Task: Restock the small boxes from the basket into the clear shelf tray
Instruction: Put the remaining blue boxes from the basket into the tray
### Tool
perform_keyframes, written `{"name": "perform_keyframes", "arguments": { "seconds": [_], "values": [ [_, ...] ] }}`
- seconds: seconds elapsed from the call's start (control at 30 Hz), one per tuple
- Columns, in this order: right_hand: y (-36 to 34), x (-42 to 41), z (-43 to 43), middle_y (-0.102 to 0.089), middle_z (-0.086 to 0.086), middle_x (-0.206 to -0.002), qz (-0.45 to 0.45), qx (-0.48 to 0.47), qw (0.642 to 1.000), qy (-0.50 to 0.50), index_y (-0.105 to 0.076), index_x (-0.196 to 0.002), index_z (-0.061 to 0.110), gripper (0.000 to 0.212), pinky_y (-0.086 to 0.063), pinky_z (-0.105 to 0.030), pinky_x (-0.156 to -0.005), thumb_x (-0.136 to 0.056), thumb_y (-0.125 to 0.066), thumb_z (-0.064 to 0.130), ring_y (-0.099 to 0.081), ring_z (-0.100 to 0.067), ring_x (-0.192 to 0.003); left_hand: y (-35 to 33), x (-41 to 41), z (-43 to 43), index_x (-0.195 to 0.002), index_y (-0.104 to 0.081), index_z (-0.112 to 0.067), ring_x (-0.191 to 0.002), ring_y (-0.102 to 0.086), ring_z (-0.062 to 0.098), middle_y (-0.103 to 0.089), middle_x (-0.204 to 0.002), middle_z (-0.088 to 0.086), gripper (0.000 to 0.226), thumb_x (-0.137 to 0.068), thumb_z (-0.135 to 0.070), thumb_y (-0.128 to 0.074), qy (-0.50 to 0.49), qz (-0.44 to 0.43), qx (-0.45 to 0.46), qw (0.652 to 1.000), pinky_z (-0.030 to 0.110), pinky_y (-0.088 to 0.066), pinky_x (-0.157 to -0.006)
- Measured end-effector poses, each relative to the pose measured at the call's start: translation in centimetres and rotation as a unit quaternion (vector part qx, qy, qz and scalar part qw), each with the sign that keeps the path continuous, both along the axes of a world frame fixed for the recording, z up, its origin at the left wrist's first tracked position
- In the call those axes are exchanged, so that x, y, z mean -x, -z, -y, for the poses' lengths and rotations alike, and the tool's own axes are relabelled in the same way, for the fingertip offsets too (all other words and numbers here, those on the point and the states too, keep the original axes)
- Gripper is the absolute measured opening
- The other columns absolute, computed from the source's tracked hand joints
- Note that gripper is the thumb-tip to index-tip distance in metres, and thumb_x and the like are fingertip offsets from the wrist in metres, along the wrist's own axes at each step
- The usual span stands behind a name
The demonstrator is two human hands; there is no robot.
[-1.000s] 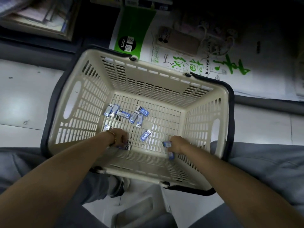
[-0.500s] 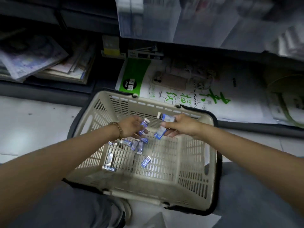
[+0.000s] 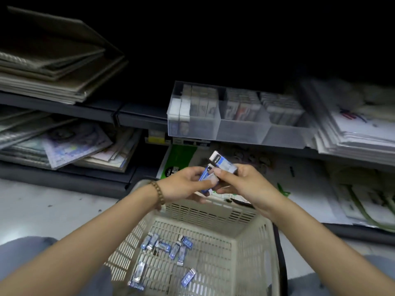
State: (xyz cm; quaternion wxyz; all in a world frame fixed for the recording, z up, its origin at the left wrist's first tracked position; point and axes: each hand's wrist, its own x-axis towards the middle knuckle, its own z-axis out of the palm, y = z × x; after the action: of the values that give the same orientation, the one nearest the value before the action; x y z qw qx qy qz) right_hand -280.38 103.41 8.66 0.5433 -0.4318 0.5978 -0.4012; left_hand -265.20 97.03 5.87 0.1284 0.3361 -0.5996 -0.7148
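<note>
Blue box (image 3: 223,163), right hand (image 3: 245,184), long axis diagonal, end up-left

Basket (image 3: 205,212): beige plastic, slotted walls + floor, on the floor below the shelf. Abt. ten small boxes lie flat on its floor, blue/white w/ print. There is a loose cluster (image 3: 166,245) at far left, a longer pack (image 3: 137,276) at near left and a single box (image 3: 188,277) near front centre.

Two more are held above the basket's far rim. Upper box (image 3: 223,162) is blue w/ white end, tilted, in right hand (image 3: 245,184). Lower box (image 3: 208,178) is the same type, just beneath it, in left hand (image 3: 183,184).

Clear shelf tray (image 3: 241,131): transparent, 3 compartments visible, on the shelf edge. Upright boxes stand in rows inside, labels too blurred to read.
</note>
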Motion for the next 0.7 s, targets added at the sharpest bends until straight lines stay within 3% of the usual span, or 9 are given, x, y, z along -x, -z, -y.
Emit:
{"name": "perform_keyframes", "arguments": {
  "seconds": [0.17, 0.3, 0.4, 0.57, 0.7],
  "values": [
    [0.0, -1.3, 0.3, -0.067, -0.008, -0.086, -0.050, 0.005, 0.998, -0.023, -0.064, -0.108, 0.001, 0.027, -0.053, -0.022, -0.071, -0.097, -0.048, 0.019, -0.064, -0.014, -0.073, -0.7, -0.2, 0.8, -0.115, -0.049, -0.012, -0.060, -0.057, 0.000, -0.057, -0.074, -0.006, 0.028, -0.091, -0.025, -0.054, 0.034, 0.081, 0.057, 0.995, 0.015, -0.048, -0.056],
    [-0.3, -1.5, 0.5, -0.070, -0.004, -0.095, 0.005, 0.010, 0.999, 0.035, -0.066, -0.103, 0.015, 0.032, -0.051, -0.022, -0.075, -0.099, -0.039, 0.032, -0.063, -0.012, -0.081, -1.4, -0.6, 1.7, -0.106, -0.051, -0.016, -0.058, -0.050, 0.002, -0.053, -0.076, -0.005, 0.017, -0.093, -0.028, -0.049, 0.035, 0.085, 0.079, 0.993, 0.016, -0.046, -0.054],
    [-0.3, -1.0, 0.8, -0.066, 0.003, -0.101, -0.032, 0.051, 0.994, 0.094, -0.066, -0.109, 0.021, 0.027, -0.048, -0.021, -0.081, -0.099, -0.042, 0.031, -0.058, -0.007, -0.086, -1.6, -0.8, 2.2, -0.096, -0.051, -0.019, -0.059, -0.048, 0.005, -0.054, -0.083, -0.003, 0.011, -0.096, -0.028, -0.045, 0.006, 0.089, 0.087, 0.992, 0.017, -0.044, -0.050],
    [-0.3, 0.2, 1.1, -0.072, 0.000, -0.084, 0.084, 0.070, 0.986, 0.129, -0.059, -0.110, 0.020, 0.020, -0.054, -0.016, -0.067, -0.098, -0.045, 0.013, -0.068, -0.009, -0.075, -1.2, -1.1, 2.5, -0.096, -0.048, -0.014, -0.056, -0.046, 0.004, -0.047, -0.082, -0.002, 0.024, -0.097, -0.036, -0.039, -0.073, 0.094, 0.120, 0.986, 0.016, -0.039, -0.045],
    [-0.1, 0.2, 1.2, -0.073, -0.002, -0.088, 0.123, 0.059, 0.981, 0.139, -0.062, -0.104, 0.016, 0.020, -0.056, -0.021, -0.068, -0.098, -0.045, 0.025, -0.069, -0.010, -0.075, -1.0, -0.7, 2.6, -0.098, -0.048, -0.012, -0.056, -0.045, 0.008, -0.048, -0.078, -0.002, 0.030, -0.097, -0.039, -0.036, -0.147, 0.060, 0.081, 0.984, 0.018, -0.037, -0.044]
  ]
}}
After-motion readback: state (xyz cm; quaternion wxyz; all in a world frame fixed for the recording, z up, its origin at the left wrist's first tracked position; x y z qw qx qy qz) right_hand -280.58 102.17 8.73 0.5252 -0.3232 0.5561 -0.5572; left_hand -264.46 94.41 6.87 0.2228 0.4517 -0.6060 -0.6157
